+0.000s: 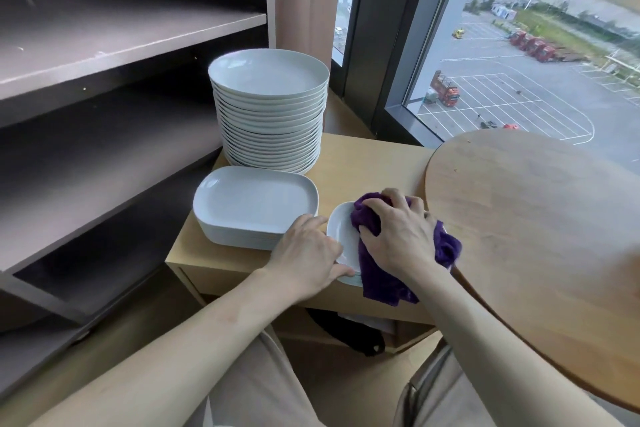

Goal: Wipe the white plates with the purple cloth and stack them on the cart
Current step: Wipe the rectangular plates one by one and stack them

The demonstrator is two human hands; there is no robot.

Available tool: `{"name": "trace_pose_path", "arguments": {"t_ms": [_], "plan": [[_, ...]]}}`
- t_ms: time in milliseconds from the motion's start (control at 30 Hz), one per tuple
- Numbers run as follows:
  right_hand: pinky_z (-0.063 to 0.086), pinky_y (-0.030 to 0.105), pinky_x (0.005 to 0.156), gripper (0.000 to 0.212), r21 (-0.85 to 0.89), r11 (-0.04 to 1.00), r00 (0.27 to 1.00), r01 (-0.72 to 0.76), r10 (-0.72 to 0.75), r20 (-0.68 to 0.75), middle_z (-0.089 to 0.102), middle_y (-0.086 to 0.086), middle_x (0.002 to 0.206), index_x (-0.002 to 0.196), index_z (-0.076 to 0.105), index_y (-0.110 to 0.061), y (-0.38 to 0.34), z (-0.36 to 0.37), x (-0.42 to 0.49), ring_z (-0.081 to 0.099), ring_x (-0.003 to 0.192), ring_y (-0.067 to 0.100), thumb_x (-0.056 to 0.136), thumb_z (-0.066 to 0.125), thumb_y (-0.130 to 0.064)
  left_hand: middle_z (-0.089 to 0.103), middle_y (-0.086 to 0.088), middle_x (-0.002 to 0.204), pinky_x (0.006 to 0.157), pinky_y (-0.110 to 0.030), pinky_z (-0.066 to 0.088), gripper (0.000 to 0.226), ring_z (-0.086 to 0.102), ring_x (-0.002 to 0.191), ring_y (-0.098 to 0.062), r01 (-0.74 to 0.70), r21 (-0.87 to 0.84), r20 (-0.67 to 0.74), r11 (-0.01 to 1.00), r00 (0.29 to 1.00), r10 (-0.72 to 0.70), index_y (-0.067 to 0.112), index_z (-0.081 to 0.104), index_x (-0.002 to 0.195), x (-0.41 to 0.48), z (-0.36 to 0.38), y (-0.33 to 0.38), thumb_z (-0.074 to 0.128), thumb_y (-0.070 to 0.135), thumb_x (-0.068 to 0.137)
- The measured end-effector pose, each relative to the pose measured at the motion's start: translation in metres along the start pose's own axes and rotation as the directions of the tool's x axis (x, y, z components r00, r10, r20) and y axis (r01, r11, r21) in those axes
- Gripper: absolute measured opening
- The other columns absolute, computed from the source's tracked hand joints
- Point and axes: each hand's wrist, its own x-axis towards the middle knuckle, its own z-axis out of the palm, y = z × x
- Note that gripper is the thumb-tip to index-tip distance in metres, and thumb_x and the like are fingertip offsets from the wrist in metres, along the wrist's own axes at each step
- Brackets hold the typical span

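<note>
Beige trousers (263, 388) are seen at the bottom edge, with 2 bare forearms reaching forward over them to a light wooden cart (374, 163). A small white plate (341, 236) is held at the cart's near edge by the left hand (304, 253), whose thumb lies along the near rim while the fingers curl at the plate's left side. A purple cloth (377, 277) is bunched under the right hand (398, 236) and pressed onto the plate by curled fingers; its loose end hangs over the cart's front.

Just left of the plate, a low stack of rectangular white plates (252, 201) is set on the cart, and behind that a tall stack of round white plates (270, 114) (too many to count with certainty) is piled near the back corner. A round wooden table (536, 236) overlaps the cart on the right. Dark shelves (104, 35) are seen on the left, and a car park is visible through the window (519, 62). A black bag (346, 329) is glimpsed beneath the cart top.
</note>
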Motion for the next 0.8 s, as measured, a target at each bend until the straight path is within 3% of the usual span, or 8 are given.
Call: {"name": "trace_pose_path", "arguments": {"t_ms": [133,233,300,400,533,633,800], "plan": [[0.033,0.050,0.101,0.037,0.061,0.995,0.995,0.080,-0.083,0.047,0.044,-0.012,0.145,0.127,0.060,-0.041,-0.020,0.004,0.004,0.038,0.130,0.027,0.091,0.056,-0.047,0.067,-0.007,0.128,0.115,-0.034,0.023,0.047,0.040,0.140,-0.022,0.022,-0.046,-0.079,0.999,0.997,-0.026,0.025,0.074,0.109,-0.001,0.000,0.000,0.056,0.064,0.091],[0.033,0.049,0.100,0.038,0.111,0.985,0.984,0.130,-0.142,0.111,0.044,-0.018,0.143,0.127,0.060,-0.044,-0.017,0.001,0.003,0.036,0.130,0.023,0.090,0.055,-0.048,0.069,0.001,0.112,0.102,-0.031,0.032,0.059,0.058,0.112,-0.021,0.060,-0.122,-0.220,0.991,0.972,-0.086,0.020,0.058,0.112,0.000,0.000,-0.001,0.072,0.065,0.076],[0.033,0.047,0.099,0.040,0.134,0.977,0.967,0.167,-0.189,0.169,0.044,-0.021,0.141,0.128,0.060,-0.046,-0.014,-0.003,0.001,0.035,0.128,0.021,0.088,0.057,-0.047,0.064,0.007,0.103,0.097,-0.032,0.035,0.072,0.056,0.100,-0.018,0.081,-0.150,-0.260,0.985,0.958,-0.118,0.020,0.049,0.116,0.002,-0.001,-0.002,0.074,0.068,0.069],[0.032,0.044,0.097,0.044,0.152,0.964,0.938,0.220,-0.252,0.239,0.043,-0.019,0.139,0.129,0.061,-0.046,-0.012,-0.009,-0.001,0.034,0.127,0.021,0.085,0.059,-0.043,0.055,0.007,0.117,0.101,-0.034,0.035,0.085,0.047,0.114,-0.018,0.091,-0.154,-0.271,0.984,0.954,-0.131,0.021,0.044,0.132,0.004,-0.001,-0.003,0.071,0.067,0.066],[0.030,0.046,0.102,0.046,0.195,0.953,0.899,0.234,-0.288,0.330,0.042,-0.016,0.137,0.133,0.060,-0.046,-0.007,-0.019,-0.004,0.029,0.131,0.017,0.087,0.061,-0.041,0.050,0.001,0.145,0.116,-0.037,0.022,0.098,0.032,0.141,-0.019,0.085,-0.207,-0.178,0.975,0.976,-0.123,0.025,0.033,0.152,0.002,0.000,-0.007,0.070,0.064,0.071],[0.034,0.046,0.099,0.040,0.195,0.952,0.880,0.238,-0.296,0.370,0.044,-0.018,0.132,0.127,0.064,-0.043,-0.003,-0.025,-0.009,0.033,0.125,0.018,0.087,0.062,-0.044,0.055,0.003,0.146,0.115,-0.037,0.021,0.084,0.031,0.143,-0.018,0.076,-0.211,-0.173,0.974,0.978,-0.114,0.029,0.054,0.142,0.002,-0.002,-0.009,0.074,0.068,0.070],[0.036,0.044,0.095,0.037,0.168,0.966,0.895,0.197,-0.248,0.371,0.044,-0.023,0.125,0.122,0.065,-0.045,0.021,-0.033,-0.023,0.038,0.114,0.016,0.086,0.058,-0.046,0.051,0.010,0.151,0.118,-0.038,0.021,0.075,0.028,0.146,-0.014,0.079,-0.144,-0.123,0.986,0.988,-0.097,0.030,0.070,0.125,0.004,-0.001,-0.012,0.067,0.080,0.069]]}}
